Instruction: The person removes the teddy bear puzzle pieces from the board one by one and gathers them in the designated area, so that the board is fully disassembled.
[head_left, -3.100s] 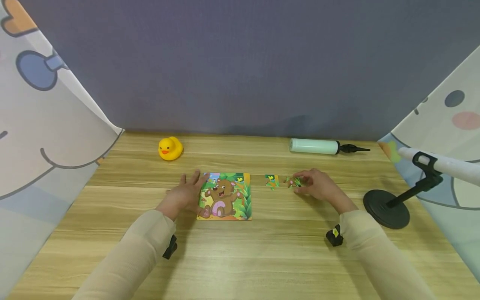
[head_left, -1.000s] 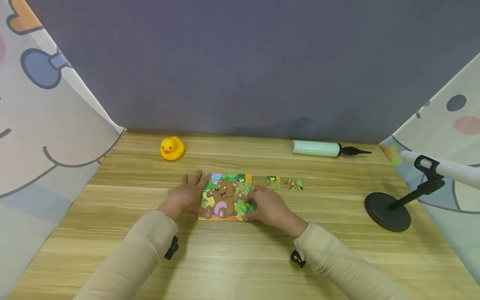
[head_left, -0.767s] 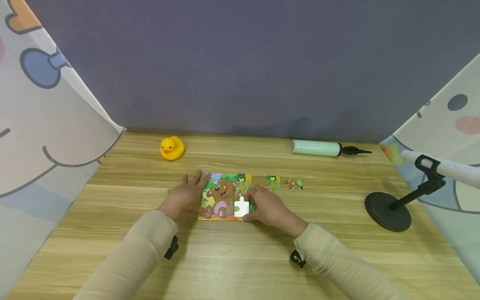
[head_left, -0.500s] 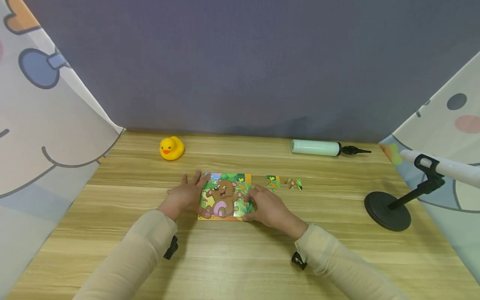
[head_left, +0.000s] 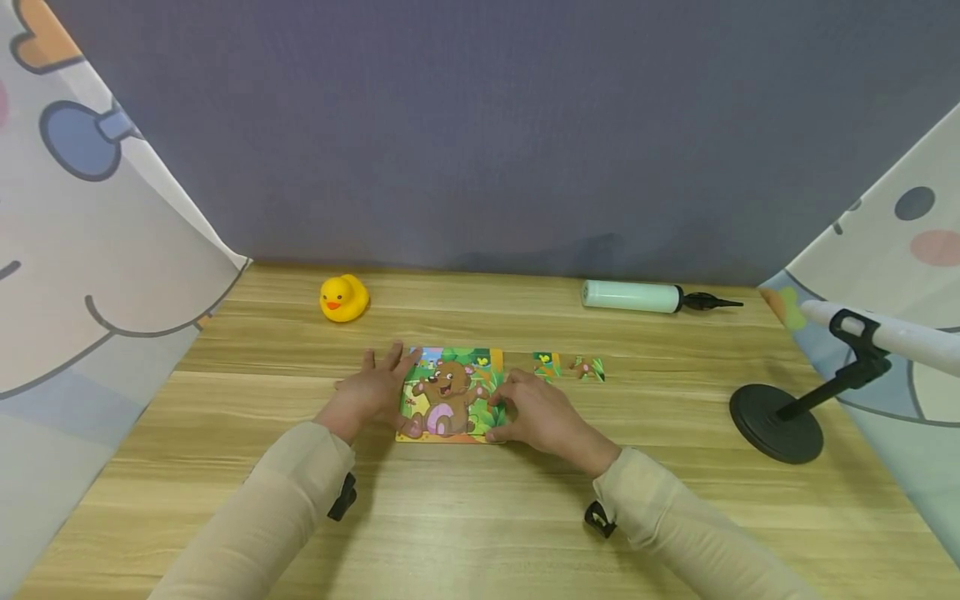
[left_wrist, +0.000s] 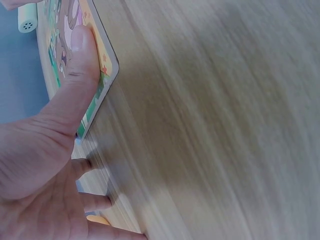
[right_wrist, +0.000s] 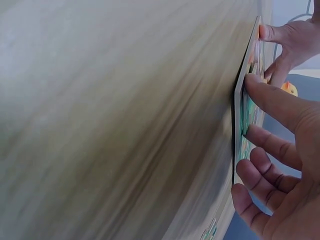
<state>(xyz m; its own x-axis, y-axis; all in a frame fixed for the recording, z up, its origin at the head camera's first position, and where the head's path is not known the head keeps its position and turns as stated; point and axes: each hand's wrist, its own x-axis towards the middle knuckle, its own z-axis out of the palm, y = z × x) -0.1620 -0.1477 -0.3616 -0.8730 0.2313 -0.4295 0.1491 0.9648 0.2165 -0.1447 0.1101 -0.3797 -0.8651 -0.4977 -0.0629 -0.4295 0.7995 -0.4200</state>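
Observation:
A bear jigsaw puzzle (head_left: 442,387) lies flat on the wooden table. My left hand (head_left: 367,396) rests at its left side with fingers spread; in the left wrist view the thumb (left_wrist: 82,55) presses on the puzzle's corner while the other fingertips reach the table. My right hand (head_left: 542,417) is at the lower right corner, thumb and index finger pinching a green puzzle piece (right_wrist: 244,112), largely hidden by the hand in the head view. Two loose puzzle pieces lie right of the puzzle, one with a yellow bird (head_left: 547,364), the other brown and green (head_left: 588,367).
A yellow rubber duck (head_left: 343,298) sits at the back left. Behind the loose pieces lies a pale green hand pump (head_left: 632,296) with a black end. On the right stands a black round base (head_left: 776,423) with an arm holding a white tube (head_left: 900,340).
My right hand has come left from the brown and green piece, now released, to the puzzle's lower right corner. A bright glare flashed on the piece there and faded. The left hand has stayed.

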